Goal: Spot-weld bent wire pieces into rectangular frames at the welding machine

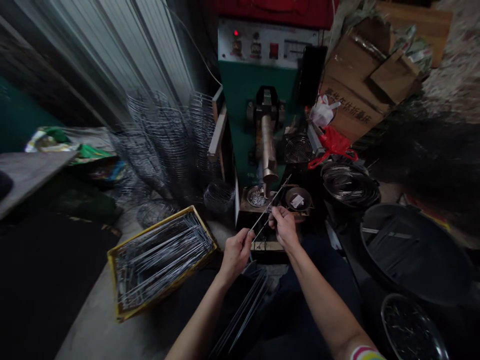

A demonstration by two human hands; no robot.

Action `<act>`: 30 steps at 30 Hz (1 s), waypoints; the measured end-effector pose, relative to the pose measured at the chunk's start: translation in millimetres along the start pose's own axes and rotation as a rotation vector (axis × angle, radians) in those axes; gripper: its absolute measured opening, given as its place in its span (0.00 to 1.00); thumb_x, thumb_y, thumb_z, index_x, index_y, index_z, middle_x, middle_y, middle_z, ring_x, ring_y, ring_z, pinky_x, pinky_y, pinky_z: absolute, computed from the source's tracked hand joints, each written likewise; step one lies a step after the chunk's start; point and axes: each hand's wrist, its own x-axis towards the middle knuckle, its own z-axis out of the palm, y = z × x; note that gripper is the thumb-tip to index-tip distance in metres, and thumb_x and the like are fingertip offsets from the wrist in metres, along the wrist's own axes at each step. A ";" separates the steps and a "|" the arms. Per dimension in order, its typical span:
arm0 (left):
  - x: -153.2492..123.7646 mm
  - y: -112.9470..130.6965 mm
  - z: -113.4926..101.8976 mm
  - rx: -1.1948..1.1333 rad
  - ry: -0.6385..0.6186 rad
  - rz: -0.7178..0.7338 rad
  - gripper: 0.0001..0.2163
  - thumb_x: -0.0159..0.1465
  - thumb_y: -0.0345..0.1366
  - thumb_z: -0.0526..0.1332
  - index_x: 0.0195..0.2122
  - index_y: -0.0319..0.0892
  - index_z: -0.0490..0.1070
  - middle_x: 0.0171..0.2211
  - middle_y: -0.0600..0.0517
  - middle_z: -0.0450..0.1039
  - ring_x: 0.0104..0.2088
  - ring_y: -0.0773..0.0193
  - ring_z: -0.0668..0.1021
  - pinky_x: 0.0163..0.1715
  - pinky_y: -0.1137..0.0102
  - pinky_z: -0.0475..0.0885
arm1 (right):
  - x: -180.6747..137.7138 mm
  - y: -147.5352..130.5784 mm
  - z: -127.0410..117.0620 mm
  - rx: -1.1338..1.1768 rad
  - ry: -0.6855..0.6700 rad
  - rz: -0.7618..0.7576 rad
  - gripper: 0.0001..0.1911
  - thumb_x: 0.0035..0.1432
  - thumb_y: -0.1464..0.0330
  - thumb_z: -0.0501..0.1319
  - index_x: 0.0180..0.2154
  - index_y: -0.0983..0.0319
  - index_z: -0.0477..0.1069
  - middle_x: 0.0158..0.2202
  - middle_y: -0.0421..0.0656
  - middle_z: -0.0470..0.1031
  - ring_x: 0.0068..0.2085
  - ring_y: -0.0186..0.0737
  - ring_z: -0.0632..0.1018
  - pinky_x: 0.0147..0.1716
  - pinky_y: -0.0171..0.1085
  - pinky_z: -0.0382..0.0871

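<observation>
My left hand (pixel 237 249) is closed on one end of a thin metal rod (pixel 262 212), which slants up and to the right toward the machine. My right hand (pixel 285 227) pinches near the rod's middle; a small metal part seems to be at its fingertips, too small to make out. A second thin wire runs below the rod between both hands. Just beyond them stands a green spot-welding machine (pixel 243 100), its thick metal electrode arm (pixel 268 150) pointing down. Under its tip sits a round dish of small metal pieces (pixel 256 196).
A yellow crate (pixel 112 280) full of metal rods stands at the left, with stacked wire rings (pixel 161 135) behind. More rods (pixel 240 315) lie by my legs. To the right are a dark bowl (pixel 305 192), a large black basin (pixel 412 250) and a cardboard box (pixel 348 95).
</observation>
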 end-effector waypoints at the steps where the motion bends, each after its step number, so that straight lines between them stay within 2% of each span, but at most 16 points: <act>1: 0.4 -0.2 -0.3 -0.002 0.005 0.002 0.15 0.70 0.42 0.50 0.30 0.42 0.68 0.20 0.57 0.61 0.22 0.68 0.66 0.26 0.73 0.59 | 1.3 0.2 0.2 -0.002 -0.007 -0.007 0.20 0.48 0.53 0.69 0.24 0.62 0.67 0.20 0.36 0.70 0.17 0.26 0.68 0.14 0.25 0.55; 22: 5.4 0.1 -5.6 -0.009 0.063 -0.010 0.15 0.69 0.42 0.50 0.31 0.43 0.70 0.22 0.55 0.68 0.24 0.65 0.70 0.26 0.73 0.61 | 14.2 3.0 8.7 -0.002 -0.068 -0.038 0.19 0.50 0.54 0.69 0.26 0.61 0.68 0.20 0.36 0.70 0.18 0.27 0.68 0.15 0.27 0.56; 30: 6.9 -3.7 -4.8 -0.002 0.063 -0.011 0.15 0.70 0.42 0.50 0.31 0.42 0.70 0.20 0.56 0.64 0.22 0.67 0.67 0.25 0.72 0.59 | 12.5 0.0 11.5 0.018 -0.066 -0.040 0.19 0.49 0.55 0.69 0.25 0.62 0.67 0.20 0.35 0.70 0.18 0.26 0.67 0.15 0.27 0.57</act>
